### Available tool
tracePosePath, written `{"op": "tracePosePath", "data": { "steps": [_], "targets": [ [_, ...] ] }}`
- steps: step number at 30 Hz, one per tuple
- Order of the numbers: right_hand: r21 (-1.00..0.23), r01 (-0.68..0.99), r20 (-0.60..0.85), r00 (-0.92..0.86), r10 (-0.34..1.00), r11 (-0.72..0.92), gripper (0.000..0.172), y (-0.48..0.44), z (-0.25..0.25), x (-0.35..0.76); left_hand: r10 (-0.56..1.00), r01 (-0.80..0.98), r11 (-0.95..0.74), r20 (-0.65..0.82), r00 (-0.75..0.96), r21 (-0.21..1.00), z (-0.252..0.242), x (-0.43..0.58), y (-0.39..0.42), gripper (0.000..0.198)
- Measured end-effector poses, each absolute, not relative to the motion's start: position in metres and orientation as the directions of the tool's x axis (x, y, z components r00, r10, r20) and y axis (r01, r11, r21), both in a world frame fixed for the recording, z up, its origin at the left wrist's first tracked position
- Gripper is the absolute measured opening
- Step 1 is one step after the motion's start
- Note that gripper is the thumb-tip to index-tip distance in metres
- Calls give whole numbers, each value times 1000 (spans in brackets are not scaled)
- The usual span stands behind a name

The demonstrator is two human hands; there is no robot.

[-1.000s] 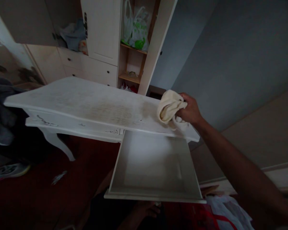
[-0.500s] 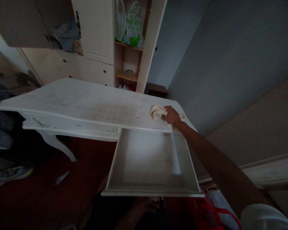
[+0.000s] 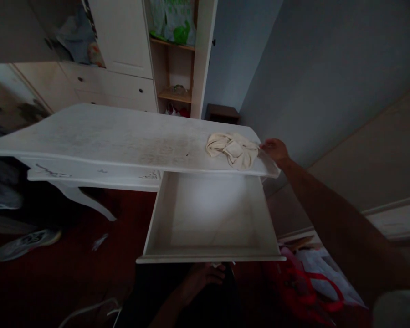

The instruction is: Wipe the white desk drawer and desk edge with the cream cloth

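Observation:
A cream cloth (image 3: pixel 233 149) lies crumpled on the right part of the white desk's top (image 3: pixel 123 132). At the desk's right edge, my right hand (image 3: pixel 275 149) has its fingertips pinched on the cloth's right corner. Below the top, a white drawer (image 3: pixel 208 223) is pulled out, and nothing shows inside it. My left hand (image 3: pixel 205 278) is under the drawer's front, its fingers curled at the small drawer knob (image 3: pixel 216 265); shadow hides part of the grip. Dark smudges (image 3: pixel 157 150) mark the middle of the top.
Behind the desk stands a white wardrobe (image 3: pixel 130 59) with an open door and plastic bags (image 3: pixel 174 23) on a shelf. A grey wall rises at the right. On the floor are a red bag (image 3: pixel 304 287) at lower right and a shoe (image 3: pixel 27 243) at left.
My right hand has slid right off the bunched cloth to its corner, and the cloth now lies spread wider. My left hand stays at the drawer front. The view has shifted slightly.

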State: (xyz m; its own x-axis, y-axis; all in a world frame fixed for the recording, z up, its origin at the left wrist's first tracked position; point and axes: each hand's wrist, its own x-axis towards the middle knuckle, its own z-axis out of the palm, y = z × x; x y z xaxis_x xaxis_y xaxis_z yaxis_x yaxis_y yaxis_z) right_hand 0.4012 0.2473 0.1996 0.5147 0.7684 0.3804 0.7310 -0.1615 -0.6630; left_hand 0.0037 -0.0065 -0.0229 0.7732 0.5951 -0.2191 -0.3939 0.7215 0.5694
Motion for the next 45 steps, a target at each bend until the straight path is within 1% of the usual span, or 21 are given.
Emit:
{"op": "tracePosePath", "data": {
  "steps": [2,3,5,7,11,14,16,18,20,22,29,34,38,41,45],
  "targets": [
    [-651,710,377,609,698,-268,12,240,183,411,584,-390,732,-220,781,559,-23,4,-7,47],
    [-645,707,381,626,681,-289,9,238,176,413,584,-392,734,-221,781,555,-23,4,-7,47],
    [-622,732,396,601,694,-279,10,235,170,414,587,-394,733,-223,778,554,-23,4,-7,47],
    [-582,781,427,531,732,-228,15,234,168,413,613,-392,712,-243,752,583,-22,4,-7,49],
    [-543,833,508,431,746,-111,30,235,166,415,721,-308,602,-336,606,737,-18,0,-7,58],
    [-543,837,550,415,725,-67,43,235,163,417,786,-260,524,-342,515,811,-9,-5,-7,53],
    [-554,830,547,425,721,-69,46,234,162,415,799,-288,514,-328,503,808,0,-6,-8,47],
    [-566,820,522,441,730,-91,46,233,164,411,778,-345,553,-322,540,758,8,-5,-8,44],
    [-576,808,488,463,740,-125,45,231,167,405,744,-382,601,-317,588,702,15,-1,-8,46],
    [-576,801,455,480,750,-163,42,227,172,399,726,-386,618,-309,614,685,19,3,-8,49],
    [-517,824,417,479,773,-231,35,219,181,388,751,-368,586,-313,582,722,24,5,-6,47],
    [-522,826,440,476,762,-214,31,220,178,390,760,-378,545,-251,599,748,38,5,-5,47],
    [-509,830,414,468,781,-227,33,221,178,391,774,-355,492,-213,597,795,53,6,-2,51],
    [-492,839,412,461,786,-234,35,220,180,390,774,-333,488,-223,593,807,62,6,1,53],
    [-484,841,415,464,783,-242,36,219,179,389,785,-328,514,-281,552,793,67,9,8,55]
  ]
}}
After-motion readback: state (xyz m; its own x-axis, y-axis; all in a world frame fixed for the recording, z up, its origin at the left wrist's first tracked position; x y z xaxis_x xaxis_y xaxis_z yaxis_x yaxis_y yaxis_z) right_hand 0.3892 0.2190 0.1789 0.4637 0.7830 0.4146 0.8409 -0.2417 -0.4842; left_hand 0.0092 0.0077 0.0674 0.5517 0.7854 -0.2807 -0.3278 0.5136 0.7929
